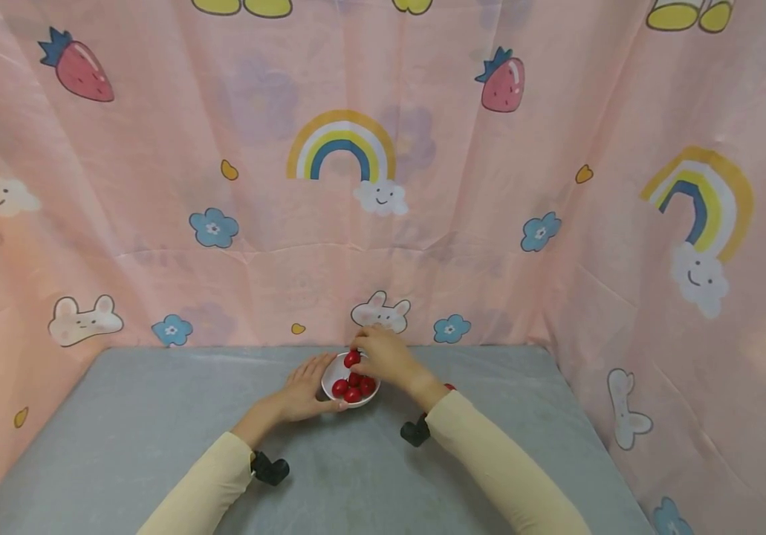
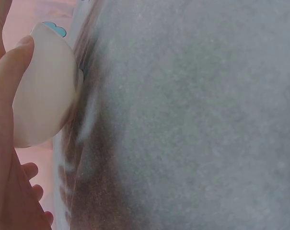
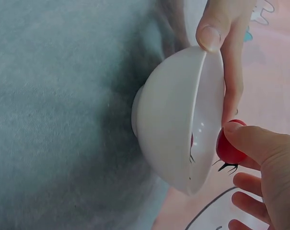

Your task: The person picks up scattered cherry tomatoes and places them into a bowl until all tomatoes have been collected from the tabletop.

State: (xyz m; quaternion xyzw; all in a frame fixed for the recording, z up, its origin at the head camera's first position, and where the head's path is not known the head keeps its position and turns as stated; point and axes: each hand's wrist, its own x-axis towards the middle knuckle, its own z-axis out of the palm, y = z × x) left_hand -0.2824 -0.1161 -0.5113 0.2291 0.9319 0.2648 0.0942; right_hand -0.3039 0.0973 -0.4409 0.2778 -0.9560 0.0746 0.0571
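Note:
A white bowl (image 1: 336, 370) stands on the grey table near its back edge with several red cherry tomatoes (image 1: 353, 395) inside. My left hand (image 1: 304, 390) holds the bowl from its left, thumb over the near rim and fingers along the far side. In the right wrist view, the left thumb (image 3: 211, 37) lies on the rim. Over the bowl's opening, my right hand (image 1: 389, 358) pinches one cherry tomato (image 3: 230, 146) between thumb and fingers. Dark stem leaves hang from that tomato. The left wrist view shows the outside of the bowl (image 2: 49, 91) beside the left thumb.
Grey cloth covers the table (image 1: 329, 475). A pink printed curtain (image 1: 436, 193) closes off the back and both sides. Part of a red thing (image 1: 449, 386) peeks out behind the right wrist. Black wrist cameras (image 1: 269, 468) sit at both cuffs.

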